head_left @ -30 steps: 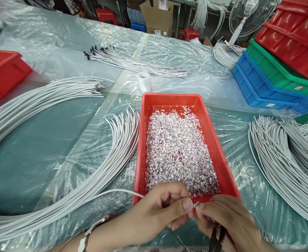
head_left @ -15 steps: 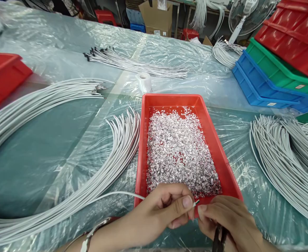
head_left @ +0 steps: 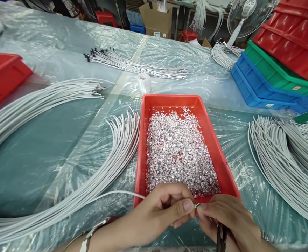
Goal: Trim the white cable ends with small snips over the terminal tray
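My left hand [head_left: 161, 210] pinches the end of a single white cable [head_left: 112, 193] at the near edge of a red tray [head_left: 144, 140]. The cable's stripped tip [head_left: 196, 205] sticks out between thumb and forefinger. My right hand [head_left: 227, 220] meets that tip with its fingertips and also holds a dark tool [head_left: 221, 238] low in the palm. The tray is filled with small shiny silver foil scraps [head_left: 177, 150]. The cable trails left toward a curved bundle of white cables [head_left: 109, 157].
More white cable bundles lie at the far left [head_left: 25, 105], at the right [head_left: 287, 157] and farther back [head_left: 133, 64]. A white tape roll [head_left: 144, 82] stands behind the tray. Stacked blue, green and red bins [head_left: 274, 70] sit at the right; another red bin [head_left: 1, 77] at the left. Clear plastic sheeting covers the table.
Both hands stay at the tray's near edge. The right fingertips have closed in on the cable tip again after a small gap half a second ago.
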Demonstrator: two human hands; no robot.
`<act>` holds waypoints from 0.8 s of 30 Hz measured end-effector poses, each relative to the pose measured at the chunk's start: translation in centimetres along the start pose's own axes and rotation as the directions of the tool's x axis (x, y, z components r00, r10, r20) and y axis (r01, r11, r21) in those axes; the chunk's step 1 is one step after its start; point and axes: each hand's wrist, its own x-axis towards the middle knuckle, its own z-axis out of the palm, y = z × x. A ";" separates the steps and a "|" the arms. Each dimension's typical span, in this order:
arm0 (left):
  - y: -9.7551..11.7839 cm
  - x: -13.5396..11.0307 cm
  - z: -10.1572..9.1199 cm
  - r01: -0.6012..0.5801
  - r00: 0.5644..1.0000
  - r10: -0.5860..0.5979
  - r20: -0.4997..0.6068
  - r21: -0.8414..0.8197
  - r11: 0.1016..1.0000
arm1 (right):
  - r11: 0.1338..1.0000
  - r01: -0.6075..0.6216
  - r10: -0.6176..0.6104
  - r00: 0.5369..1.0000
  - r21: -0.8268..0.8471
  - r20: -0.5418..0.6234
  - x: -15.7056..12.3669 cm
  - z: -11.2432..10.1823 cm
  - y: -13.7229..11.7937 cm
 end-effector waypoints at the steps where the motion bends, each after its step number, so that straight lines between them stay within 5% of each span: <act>1: 0.0 0.0 0.0 -0.001 1.000 0.001 -0.004 0.003 1.000 | 1.000 -0.004 0.004 1.000 0.014 -0.007 0.0 0.0 0.0; 17: 0.1 -0.2 0.3 0.035 0.998 -0.027 -0.053 0.157 0.987 | 0.999 0.024 -0.027 0.998 0.043 0.062 0.1 -0.1 0.1; 24: 0.0 -0.2 0.3 0.052 0.998 -0.051 -0.022 0.061 0.997 | 0.996 0.019 -0.026 0.997 0.091 0.074 0.3 -0.1 0.2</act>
